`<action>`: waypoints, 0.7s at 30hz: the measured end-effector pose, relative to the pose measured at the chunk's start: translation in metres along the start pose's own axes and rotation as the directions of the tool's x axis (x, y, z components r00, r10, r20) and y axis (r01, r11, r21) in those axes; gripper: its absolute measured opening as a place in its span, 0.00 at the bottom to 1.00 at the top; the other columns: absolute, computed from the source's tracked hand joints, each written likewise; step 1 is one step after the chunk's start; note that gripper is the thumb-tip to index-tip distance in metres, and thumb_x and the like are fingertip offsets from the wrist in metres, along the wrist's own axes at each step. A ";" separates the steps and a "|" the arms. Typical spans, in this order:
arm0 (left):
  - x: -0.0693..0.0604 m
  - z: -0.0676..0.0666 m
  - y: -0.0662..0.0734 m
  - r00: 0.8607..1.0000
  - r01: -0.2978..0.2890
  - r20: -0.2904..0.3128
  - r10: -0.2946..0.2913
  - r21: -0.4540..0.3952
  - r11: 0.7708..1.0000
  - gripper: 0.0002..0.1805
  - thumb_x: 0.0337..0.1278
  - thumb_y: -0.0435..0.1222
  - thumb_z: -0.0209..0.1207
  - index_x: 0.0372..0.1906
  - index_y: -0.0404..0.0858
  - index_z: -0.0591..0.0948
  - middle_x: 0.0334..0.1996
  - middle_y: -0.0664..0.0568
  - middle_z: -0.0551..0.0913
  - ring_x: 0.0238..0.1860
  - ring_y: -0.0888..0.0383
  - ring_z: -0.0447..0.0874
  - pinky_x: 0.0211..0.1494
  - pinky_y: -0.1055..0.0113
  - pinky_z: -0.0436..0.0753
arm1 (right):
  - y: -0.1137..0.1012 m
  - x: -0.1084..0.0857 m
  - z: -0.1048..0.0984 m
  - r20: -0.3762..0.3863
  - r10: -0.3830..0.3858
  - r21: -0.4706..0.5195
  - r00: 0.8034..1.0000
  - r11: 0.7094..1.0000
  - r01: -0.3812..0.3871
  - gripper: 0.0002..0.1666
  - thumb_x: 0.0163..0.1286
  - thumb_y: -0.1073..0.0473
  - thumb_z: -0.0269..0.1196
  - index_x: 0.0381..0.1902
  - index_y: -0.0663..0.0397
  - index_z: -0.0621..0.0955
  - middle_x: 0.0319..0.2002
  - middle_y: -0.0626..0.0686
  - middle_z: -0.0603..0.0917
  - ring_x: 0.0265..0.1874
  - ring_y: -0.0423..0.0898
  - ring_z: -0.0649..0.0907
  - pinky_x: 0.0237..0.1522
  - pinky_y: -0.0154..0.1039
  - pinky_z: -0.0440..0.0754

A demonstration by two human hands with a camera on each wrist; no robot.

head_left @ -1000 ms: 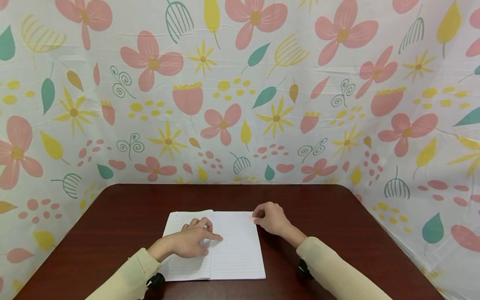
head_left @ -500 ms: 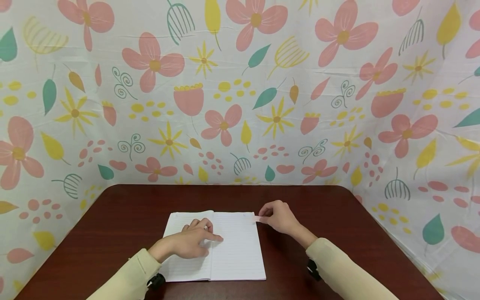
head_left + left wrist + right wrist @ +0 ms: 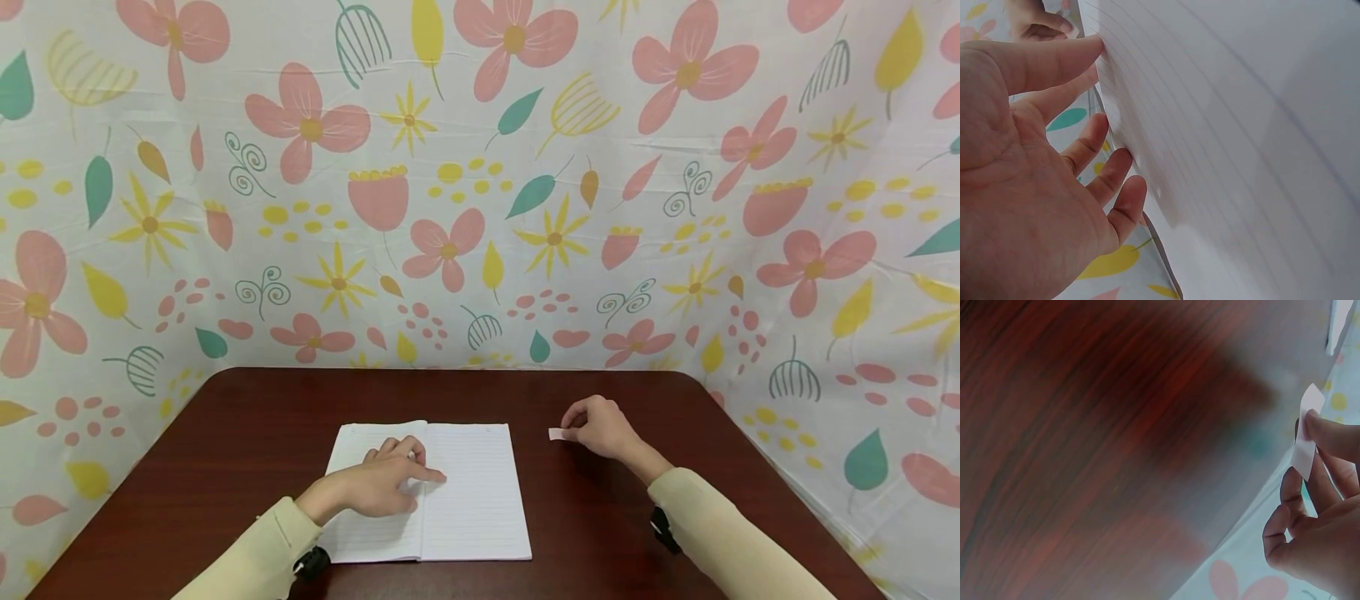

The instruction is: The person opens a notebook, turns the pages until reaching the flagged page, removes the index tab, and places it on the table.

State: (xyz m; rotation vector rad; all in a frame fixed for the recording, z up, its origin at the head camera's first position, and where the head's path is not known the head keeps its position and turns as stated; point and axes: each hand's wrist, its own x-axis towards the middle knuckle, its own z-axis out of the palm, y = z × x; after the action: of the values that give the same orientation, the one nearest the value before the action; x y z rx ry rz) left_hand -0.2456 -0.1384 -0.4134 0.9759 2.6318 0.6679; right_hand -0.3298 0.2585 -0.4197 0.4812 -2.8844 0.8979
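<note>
An open lined notebook [image 3: 480, 525] lies on the table in the head view. My left hand [image 3: 375, 483] rests across its left page and fold, fingers spread and touching the paper. In the left wrist view, the fingertips of my left hand [image 3: 1054, 150] meet the lined page [image 3: 1222, 150]. My right hand [image 3: 603, 429] is to the right of the notebook, apart from it. Between thumb and fingers it pinches a small pale pink sticky note [image 3: 556, 434]. The right wrist view shows this sticky note [image 3: 1305, 447] upright in the grip of my right hand [image 3: 1322, 494].
The dark reddish-brown table [image 3: 240, 433] extends around the notebook on all sides. A white curtain [image 3: 480, 183] with flower and leaf prints hangs behind and beside it. A dark wrist strap [image 3: 663, 531] shows below the right sleeve.
My right hand has drawn the sticky note off the notebook's upper right corner and moved it rightward over the table. The left hand stays in place on the pages.
</note>
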 end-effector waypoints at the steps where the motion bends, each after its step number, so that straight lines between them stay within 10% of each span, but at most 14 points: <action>1: 0.000 0.000 0.000 1.000 0.000 0.000 0.000 -0.001 1.000 0.27 0.61 0.29 0.66 0.66 0.48 0.86 0.54 0.58 0.66 0.50 0.52 0.60 0.50 0.50 0.63 | 0.002 0.000 0.000 0.000 0.004 -0.011 1.000 1.000 -0.004 0.05 0.64 0.66 0.75 0.30 0.53 0.89 0.27 0.46 0.85 0.26 0.45 0.79 0.31 0.43 0.79; 21: 0.001 0.000 -0.003 1.000 -0.004 0.005 0.004 -0.010 1.000 0.27 0.62 0.30 0.66 0.66 0.50 0.86 0.54 0.59 0.66 0.50 0.52 0.60 0.52 0.49 0.64 | 0.008 0.001 0.005 0.045 0.025 -0.088 0.999 0.996 -0.021 0.04 0.66 0.65 0.74 0.34 0.50 0.90 0.34 0.47 0.87 0.31 0.47 0.80 0.37 0.49 0.80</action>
State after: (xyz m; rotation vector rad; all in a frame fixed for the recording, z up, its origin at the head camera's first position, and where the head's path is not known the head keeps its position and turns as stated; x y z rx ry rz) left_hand -0.2482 -0.1397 -0.4153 0.9784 2.6204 0.6787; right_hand -0.3330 0.2620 -0.4277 0.4683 -2.9615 0.7694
